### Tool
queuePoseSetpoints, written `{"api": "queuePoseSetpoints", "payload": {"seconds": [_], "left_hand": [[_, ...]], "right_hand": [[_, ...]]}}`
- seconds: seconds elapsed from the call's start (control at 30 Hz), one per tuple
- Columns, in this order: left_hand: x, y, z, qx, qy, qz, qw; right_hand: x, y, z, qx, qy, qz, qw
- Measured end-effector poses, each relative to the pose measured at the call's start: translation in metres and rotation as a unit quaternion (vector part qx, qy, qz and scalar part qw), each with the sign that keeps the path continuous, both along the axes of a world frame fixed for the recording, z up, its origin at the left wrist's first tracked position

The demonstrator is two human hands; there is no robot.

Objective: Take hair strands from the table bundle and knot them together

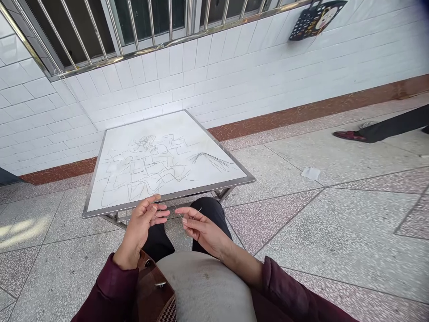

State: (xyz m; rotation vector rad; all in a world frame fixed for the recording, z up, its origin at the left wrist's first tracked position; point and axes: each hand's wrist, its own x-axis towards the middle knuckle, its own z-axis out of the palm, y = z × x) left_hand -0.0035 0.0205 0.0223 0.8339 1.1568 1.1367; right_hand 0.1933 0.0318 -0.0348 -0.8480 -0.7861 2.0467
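My left hand (140,227) is in front of the table's near edge, thumb against the fingers, with a short thin wire-like strand between them. Close by on its right, my right hand (205,231) pinches a thin bent wire (177,210) between thumb and forefinger; a strand end also sticks up behind its fingers. The fingertips of the two hands are a small gap apart. Beyond them is a low white-topped table (194,129) with a metal rim. Many thin bent wires (140,163) lie loosely spread over it, and a bundle of straighter wires (212,158) lies at the right.
My knees (209,210) are at the table's near edge. A white tiled wall (187,89) with a barred window (140,27) stands behind it. A dark patterned bag (313,22) hangs at upper right. Another person's shoe (350,136) and a white scrap (311,173) are on the floor.
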Motion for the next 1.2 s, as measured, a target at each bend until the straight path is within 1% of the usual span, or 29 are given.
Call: {"api": "queuePoseSetpoints", "payload": {"seconds": [0.17,0.37,0.57,0.73,0.8,0.9,0.97,1.03,1.1,1.2], "left_hand": [[-0.011,0.001,0.000,-0.024,-0.014,0.013,1.000],[-0.021,0.000,-0.003,-0.018,-0.010,0.012,1.000],[-0.018,-0.004,-0.003,0.004,-0.001,-0.011,1.000],[-0.015,-0.006,-0.003,0.000,-0.010,0.011,1.000],[-0.014,-0.007,-0.003,0.000,-0.032,0.019,0.999],[-0.011,-0.006,-0.011,0.013,-0.109,0.040,0.993],[-0.006,-0.005,-0.020,0.008,-0.165,0.056,0.985],[0.002,-0.004,-0.029,-0.011,-0.189,0.055,0.980],[0.012,-0.004,-0.036,-0.014,-0.169,0.033,0.985],[0.024,-0.004,-0.037,0.027,-0.090,0.002,0.996]], "right_hand": [[0.002,0.003,0.002,-0.025,0.020,-0.028,0.999],[0.003,0.003,0.003,-0.031,0.026,-0.044,0.998],[0.002,0.001,0.004,-0.041,0.027,-0.040,0.998],[0.001,-0.002,0.004,-0.033,0.031,-0.045,0.998],[0.000,-0.002,0.004,-0.025,0.033,-0.047,0.998],[0.000,-0.002,0.004,-0.015,0.039,-0.043,0.998],[0.000,-0.003,0.003,-0.008,0.047,-0.041,0.998],[-0.001,-0.003,0.002,-0.005,0.054,-0.040,0.998],[-0.003,-0.004,0.000,-0.008,0.054,-0.036,0.998],[-0.007,-0.007,0.000,-0.014,0.034,-0.020,0.999]]}}
